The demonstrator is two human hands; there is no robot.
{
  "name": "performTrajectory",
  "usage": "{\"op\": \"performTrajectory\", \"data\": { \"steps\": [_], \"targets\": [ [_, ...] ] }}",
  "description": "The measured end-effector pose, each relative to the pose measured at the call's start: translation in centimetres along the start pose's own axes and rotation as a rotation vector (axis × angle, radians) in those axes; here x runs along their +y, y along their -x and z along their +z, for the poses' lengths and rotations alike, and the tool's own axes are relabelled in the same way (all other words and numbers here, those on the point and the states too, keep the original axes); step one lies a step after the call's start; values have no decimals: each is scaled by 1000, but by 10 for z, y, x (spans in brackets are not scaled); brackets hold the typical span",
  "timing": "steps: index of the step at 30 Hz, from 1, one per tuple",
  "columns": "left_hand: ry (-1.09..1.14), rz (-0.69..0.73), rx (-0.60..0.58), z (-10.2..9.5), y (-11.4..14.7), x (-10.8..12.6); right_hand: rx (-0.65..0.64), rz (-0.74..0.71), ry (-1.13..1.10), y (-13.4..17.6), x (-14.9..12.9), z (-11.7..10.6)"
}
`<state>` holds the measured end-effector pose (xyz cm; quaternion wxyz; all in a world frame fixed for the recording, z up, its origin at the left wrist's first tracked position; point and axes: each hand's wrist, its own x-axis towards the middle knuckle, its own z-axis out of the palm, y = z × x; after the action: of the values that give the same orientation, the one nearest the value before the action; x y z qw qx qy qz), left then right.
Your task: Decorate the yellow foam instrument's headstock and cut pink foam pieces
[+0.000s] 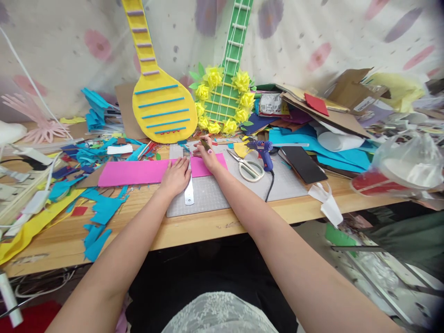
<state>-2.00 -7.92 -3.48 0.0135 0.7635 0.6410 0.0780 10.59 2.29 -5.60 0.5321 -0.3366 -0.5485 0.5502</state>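
Note:
A long strip of bright pink felt-like sheet point(135, 173) lies across the grey cutting mat point(208, 201) and the wooden table. Over the strip runs a metal ruler point(189, 192), its holed end toward me. My left hand point(176, 175) lies flat, fingers stretched out, pressing on the pink sheet and the ruler's left edge. Just right of the ruler, my right hand point(207, 155) grips a slim dark green tool point(206, 145), like a pen or craft knife; its tip cannot be made out. White-handled scissors point(250, 170) lie to the right of that hand.
A blue glue gun point(265, 155) and a black phone point(303, 164) lie at right. Behind stand a yellow banjo-shaped craft point(164, 99) and a green one point(222, 104) with yellow flowers. Blue scraps point(106, 208) litter the left; a plastic-wrapped tub point(391, 166) stands far right.

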Motion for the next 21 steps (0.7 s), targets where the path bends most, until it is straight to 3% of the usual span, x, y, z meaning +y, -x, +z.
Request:
{"op": "performTrajectory", "data": {
  "steps": [21],
  "targets": [
    [-17,-40,-3,-1,1,5,-7,15,36,1,-2,1]
  ]
}}
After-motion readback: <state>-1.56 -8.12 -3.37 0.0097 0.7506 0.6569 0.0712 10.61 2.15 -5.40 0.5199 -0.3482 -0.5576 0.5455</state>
